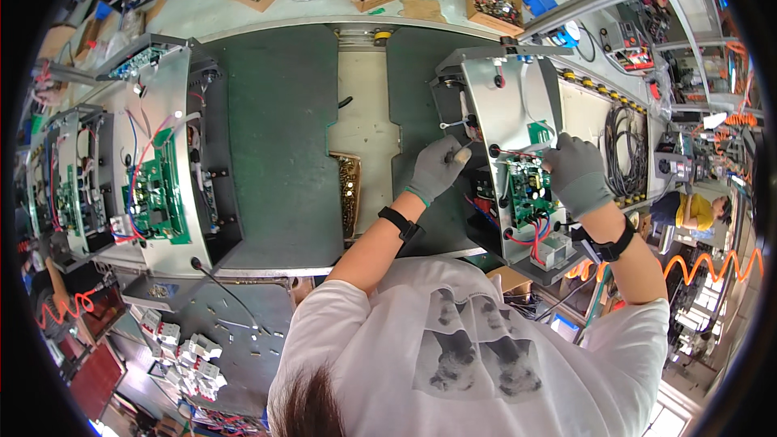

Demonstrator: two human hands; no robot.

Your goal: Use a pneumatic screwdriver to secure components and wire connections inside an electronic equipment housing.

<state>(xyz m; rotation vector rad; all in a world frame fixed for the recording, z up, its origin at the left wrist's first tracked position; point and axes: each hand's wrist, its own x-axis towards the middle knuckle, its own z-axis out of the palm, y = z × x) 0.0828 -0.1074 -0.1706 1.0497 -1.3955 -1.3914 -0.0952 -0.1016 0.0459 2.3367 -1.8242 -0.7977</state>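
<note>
The green board (528,188) is best handled by its right edge. Right hand (579,173) and left hand (438,168) are curled; their hold cannot be told.

The silvery metal panel (489,105) carries a green circuit board (526,188) on its nearer half, a smaller green board (537,131) just beyond, and red and blue wires (537,246) beside a pale block (555,250) at the panel's near end.

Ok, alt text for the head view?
A person's gray-gloved left hand and right hand flank a metal unit with a green circuit board; similar units stand to the left, and open parts boxes lie beyond.
</note>
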